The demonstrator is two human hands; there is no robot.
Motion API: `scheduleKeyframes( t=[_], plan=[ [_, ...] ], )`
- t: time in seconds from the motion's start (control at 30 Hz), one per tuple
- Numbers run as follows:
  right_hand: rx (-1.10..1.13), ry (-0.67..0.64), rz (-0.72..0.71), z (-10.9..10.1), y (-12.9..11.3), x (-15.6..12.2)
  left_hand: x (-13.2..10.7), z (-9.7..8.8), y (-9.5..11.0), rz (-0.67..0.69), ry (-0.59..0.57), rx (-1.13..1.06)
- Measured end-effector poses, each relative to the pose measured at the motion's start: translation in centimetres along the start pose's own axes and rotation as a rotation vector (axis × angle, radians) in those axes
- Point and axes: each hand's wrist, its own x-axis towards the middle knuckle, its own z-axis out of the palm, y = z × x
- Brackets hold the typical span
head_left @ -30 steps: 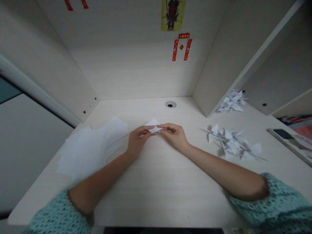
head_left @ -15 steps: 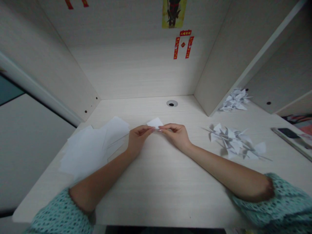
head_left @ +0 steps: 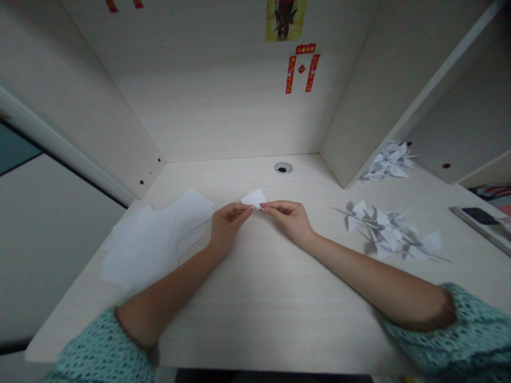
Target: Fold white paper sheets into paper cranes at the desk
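**Main item:** folded white paper piece point(head_left: 254, 199). Small, plain and crisp-edged, with one pointed corner rising above the fingertips and the rest hidden behind the fingers. Location: mid-desk, directly between both hands, clear of the stack on the left and the heaps on the right.

**Left hand** point(head_left: 228, 226): nearly closed, fingers curled inward, fingertips point(head_left: 246, 210) pinching the paper from the left.

**Right hand** point(head_left: 289, 221): nearly closed, fingers curled inward, fingertips point(head_left: 268, 207) pinching the paper from the right. Fingertips of both hands close together at the fold.

**Surroundings:**
- Pale wood-grain desk point(head_left: 255, 314), under both forearms.
- Loose white paper sheets point(head_left: 154, 239), overlapping, just beside the left hand.
- Heap of white origami cranes point(head_left: 381, 229), grey in the shadowed folds, right of the right hand.
- Smaller heap of origami cranes point(head_left: 389, 162), farther back, against the right partition.
- Black phone point(head_left: 481, 216), on a pale board at the far right edge.
- Round cable grommet point(head_left: 283, 168), near the back panel.
- Red paper couplets point(head_left: 301, 68) and a yellow poster point(head_left: 286, 18), on the back panel.
- Teal openwork knit sleeves point(head_left: 101, 354), pushed back on both forearms.
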Motion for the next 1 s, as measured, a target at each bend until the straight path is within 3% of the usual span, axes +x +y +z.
scheduleKeyframes(
  t=[0.4,0.8,1.0],
  plan=[
    [0.083,0.041,0.028,0.25,-0.06,-0.12,0.13,-0.04,-0.33,-0.028,0.008,-0.046],
    [-0.082,0.057,-0.153,0.26,-0.09,-0.51,0.08,-0.06,-0.32,-0.039,0.025,-0.069],
    [-0.110,0.056,-0.177,0.21,-0.26,-0.60,0.07,0.00,-0.11,-0.036,0.022,-0.072]
  ],
)
